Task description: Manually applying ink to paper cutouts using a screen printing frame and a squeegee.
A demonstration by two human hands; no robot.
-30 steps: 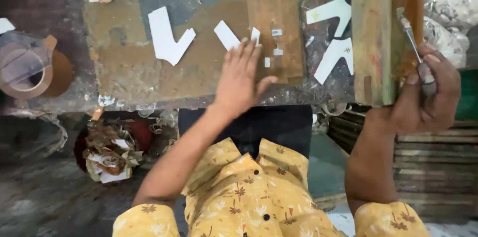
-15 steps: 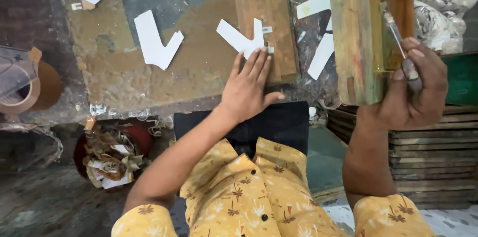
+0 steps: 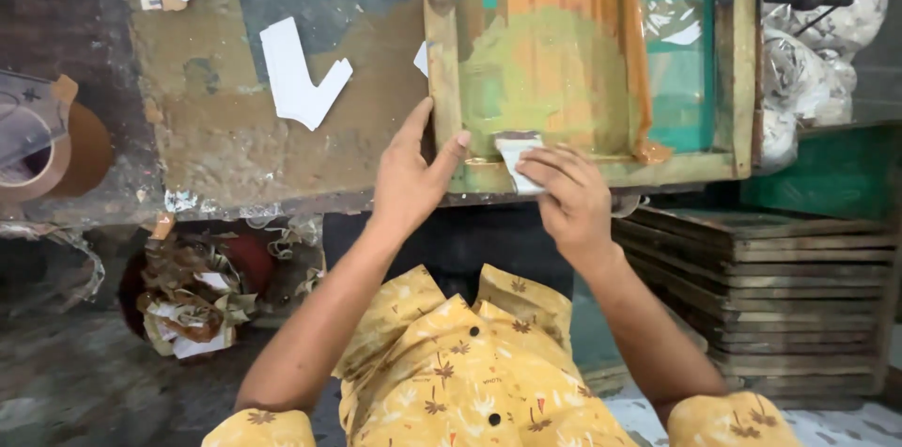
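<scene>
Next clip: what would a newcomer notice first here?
The wooden printing frame with its green and orange smeared screen fills the upper middle of the worn table. At its near edge the right hand presses a pale scraper, while the left hand rests on the frame's corner. A white card cut-out lies to the left.

One wooden frame (image 3: 587,62) lies on the worktop (image 3: 216,156), beside one large white paper cutout (image 3: 296,76), one roll of tape (image 3: 42,151), and two hands, left (image 3: 409,179) and right (image 3: 568,198)
</scene>
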